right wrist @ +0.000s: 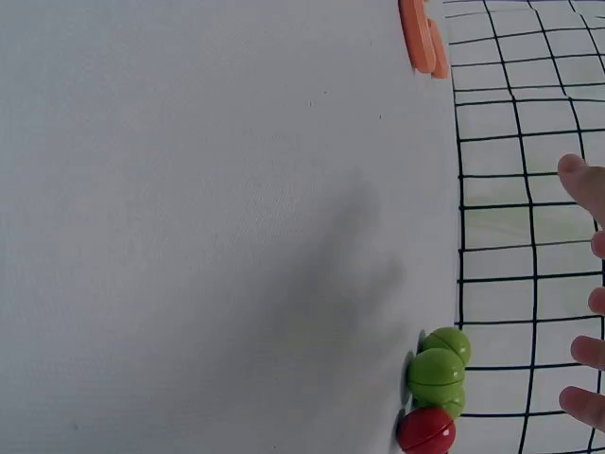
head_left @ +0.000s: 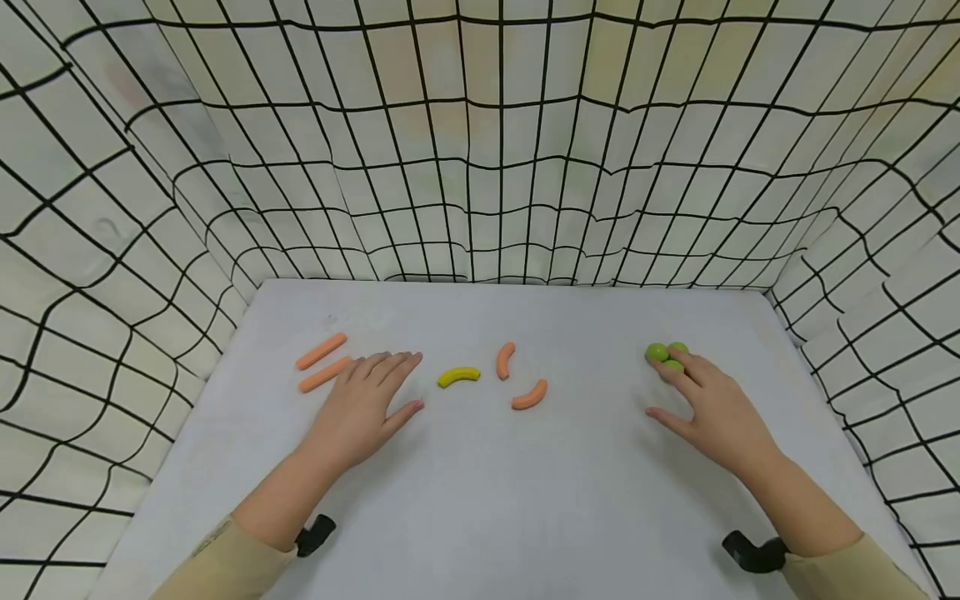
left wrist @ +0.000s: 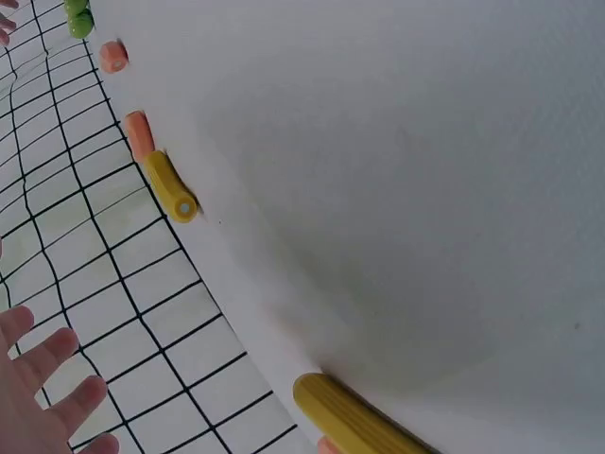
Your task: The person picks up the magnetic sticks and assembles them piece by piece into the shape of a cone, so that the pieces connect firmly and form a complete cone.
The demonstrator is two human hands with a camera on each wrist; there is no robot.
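My left hand (head_left: 362,408), fingers extended and thumb apart, is over the white table beside two orange sticks (head_left: 321,351). In the left wrist view a ridged yellow stick (left wrist: 352,418) lies near it; the hand hides this stick in the head view. To its right are a curved yellow piece (head_left: 459,377) and two curved orange pieces (head_left: 529,395). My right hand (head_left: 712,412), fingers spread, reaches over several green balls (head_left: 657,352). The right wrist view shows a red ball (right wrist: 427,431) against them, covered by the hand in the head view. Neither hand holds anything.
The white tabletop (head_left: 525,500) ends at a back edge, where a white wall with black grid netting (head_left: 498,192) rises. Similar netting stands on the left and right sides. A black wrist device (head_left: 753,552) sits at the right cuff, another (head_left: 315,535) at the left.
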